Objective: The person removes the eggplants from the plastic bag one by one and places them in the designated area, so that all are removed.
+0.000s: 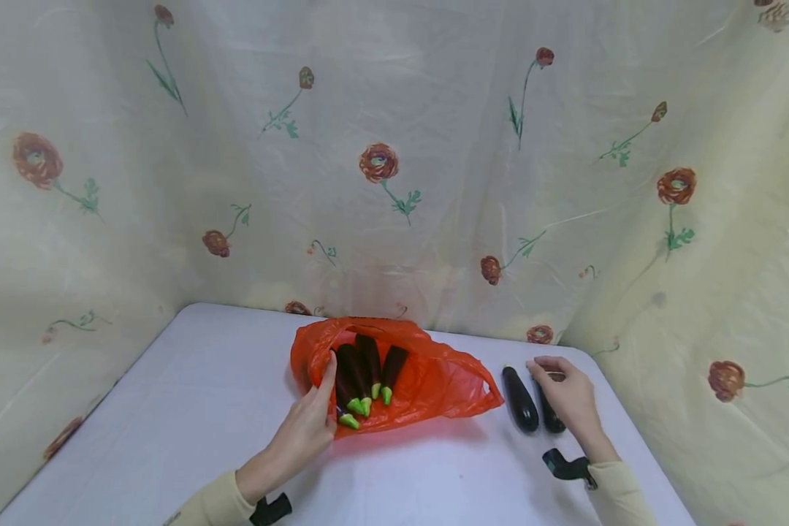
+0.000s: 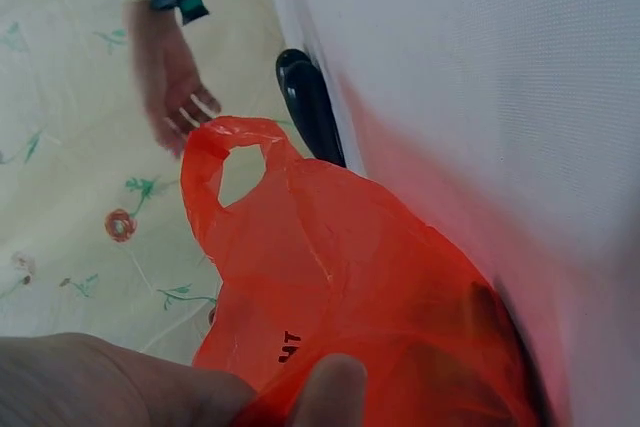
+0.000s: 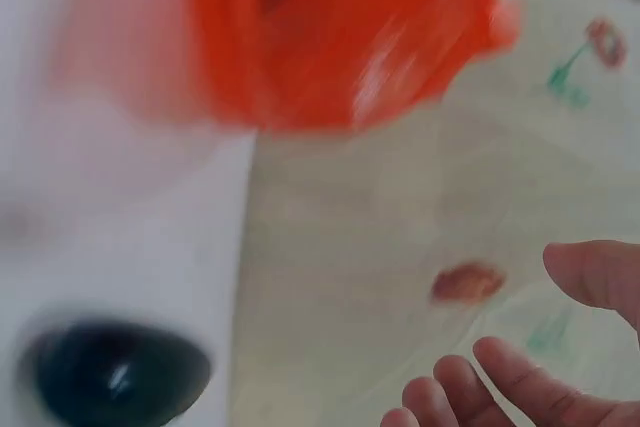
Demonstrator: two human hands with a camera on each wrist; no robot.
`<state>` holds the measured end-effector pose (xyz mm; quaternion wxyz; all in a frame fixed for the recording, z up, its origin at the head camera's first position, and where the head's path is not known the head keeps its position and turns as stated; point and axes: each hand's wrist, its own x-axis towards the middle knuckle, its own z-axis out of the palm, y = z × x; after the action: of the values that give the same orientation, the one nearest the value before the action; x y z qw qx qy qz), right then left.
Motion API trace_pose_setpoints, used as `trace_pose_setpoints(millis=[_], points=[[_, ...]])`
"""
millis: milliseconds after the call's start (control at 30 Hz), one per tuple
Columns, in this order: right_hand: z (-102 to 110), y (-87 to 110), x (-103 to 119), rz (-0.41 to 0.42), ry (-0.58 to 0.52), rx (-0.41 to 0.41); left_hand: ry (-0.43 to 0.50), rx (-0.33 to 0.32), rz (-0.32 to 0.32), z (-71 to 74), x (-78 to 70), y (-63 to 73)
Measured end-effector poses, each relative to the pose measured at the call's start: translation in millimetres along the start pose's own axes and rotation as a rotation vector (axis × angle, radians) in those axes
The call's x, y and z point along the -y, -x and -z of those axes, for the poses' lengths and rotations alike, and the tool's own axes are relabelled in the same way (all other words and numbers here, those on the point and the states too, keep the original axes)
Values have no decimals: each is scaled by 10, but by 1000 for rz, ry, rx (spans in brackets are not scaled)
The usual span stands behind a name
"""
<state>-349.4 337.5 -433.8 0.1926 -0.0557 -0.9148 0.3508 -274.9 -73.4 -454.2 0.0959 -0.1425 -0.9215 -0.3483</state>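
A red plastic bag [image 1: 434, 376] lies on its side on the table, its mouth facing the near edge. Several dark eggplants [image 1: 351, 369] with green stem ends show inside it. My left hand [image 1: 305, 424] holds the left edge of the bag's mouth, with the thumb [image 2: 335, 387] pressed on the plastic in the left wrist view. To the right of the bag lie two more eggplants, one nearer it [image 1: 520, 402] and one partly hidden under my right hand [image 1: 572, 394]. That hand hovers over the second one, thumb and fingers apart in the right wrist view, holding nothing.
The white table [image 1: 191, 409] has its right edge just beyond the right hand. A flower-patterned curtain [image 1: 434, 197] hangs behind the table and on both sides. The bag's handle loop [image 1: 486, 391] points toward the loose eggplants.
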Motion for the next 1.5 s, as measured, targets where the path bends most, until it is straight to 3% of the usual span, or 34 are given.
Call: trace_pose_setpoints(millis=[167,300,667,967,1233,1500], points=[[7,135,360,131,-31,98,-3,-5,-12,7,-2,-2],[-23,227,565,182,-67,162,-7,-5,-8,5,1,-13],[-223,380,856,299,-166,311,15,15,8,24,4,-5],[-465,445,1027,315,-198,452,17,-2,-2,13,21,11],[-631,409,1087,358,-239,464,27,5,-3,11,12,15],[-752,353,1167,348,-205,512,26,1,-11,29,12,10]])
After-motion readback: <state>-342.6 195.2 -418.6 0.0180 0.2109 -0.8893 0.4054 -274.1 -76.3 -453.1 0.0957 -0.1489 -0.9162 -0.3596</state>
